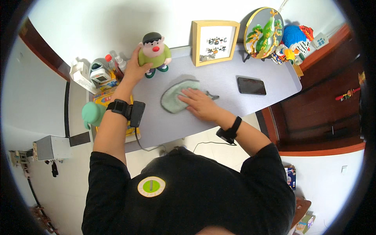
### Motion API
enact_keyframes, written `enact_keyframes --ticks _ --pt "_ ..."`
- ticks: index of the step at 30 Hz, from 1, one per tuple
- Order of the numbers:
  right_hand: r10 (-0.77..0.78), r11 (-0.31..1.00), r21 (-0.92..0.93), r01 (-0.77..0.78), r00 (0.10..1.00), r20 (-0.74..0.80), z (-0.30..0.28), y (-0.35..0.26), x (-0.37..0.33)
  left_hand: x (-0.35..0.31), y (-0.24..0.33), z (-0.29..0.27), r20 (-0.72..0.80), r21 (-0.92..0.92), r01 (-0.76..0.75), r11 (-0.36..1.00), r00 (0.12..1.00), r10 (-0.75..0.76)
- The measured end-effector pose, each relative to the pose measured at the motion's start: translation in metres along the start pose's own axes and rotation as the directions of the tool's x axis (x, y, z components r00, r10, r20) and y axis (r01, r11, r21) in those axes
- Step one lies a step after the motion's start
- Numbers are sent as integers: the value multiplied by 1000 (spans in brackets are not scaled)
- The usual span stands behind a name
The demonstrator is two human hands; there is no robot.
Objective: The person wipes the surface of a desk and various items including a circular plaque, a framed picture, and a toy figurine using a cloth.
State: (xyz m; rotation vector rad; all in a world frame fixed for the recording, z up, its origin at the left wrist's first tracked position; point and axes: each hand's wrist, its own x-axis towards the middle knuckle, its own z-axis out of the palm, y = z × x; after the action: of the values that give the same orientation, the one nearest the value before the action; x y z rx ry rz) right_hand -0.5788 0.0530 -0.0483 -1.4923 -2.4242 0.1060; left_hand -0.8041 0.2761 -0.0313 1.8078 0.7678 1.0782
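**Two hands, cartoon figurine and cloth, on grey desk**

Left arm: reaching forward; left hand (135,69) curled around the side of a green-shirted cartoon figurine (158,60) at the desk's (223,80) back. Pale green cloth (170,98): spread mid-desk. Right arm: angled inward; right hand (201,105) flat on the cloth, fingers slightly parted. Wooden frame (196,47): dark lettering on white. Round plaque (266,37): gold characters on green gourd.

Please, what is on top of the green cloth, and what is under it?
The right hand lies on the green cloth. The cloth rests on the grey table; whether anything hides beneath cannot be seen.
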Motion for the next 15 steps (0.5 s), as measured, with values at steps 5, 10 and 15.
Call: enact_keyframes --ticks 5,10,15 --pt "432 873 -228 -432 900 -50 -17 9 -28 -15 10 20 -183 146 53 988 983 -25" --pt "439 850 -225 -476 877 -196 5 19 -17 -49 33 50 -495 360 96 928 863 103" --pt "-45 996 -74 41 998 -53 11 -23 -17 -79 74 82 -61 150 -94 984 993 104"
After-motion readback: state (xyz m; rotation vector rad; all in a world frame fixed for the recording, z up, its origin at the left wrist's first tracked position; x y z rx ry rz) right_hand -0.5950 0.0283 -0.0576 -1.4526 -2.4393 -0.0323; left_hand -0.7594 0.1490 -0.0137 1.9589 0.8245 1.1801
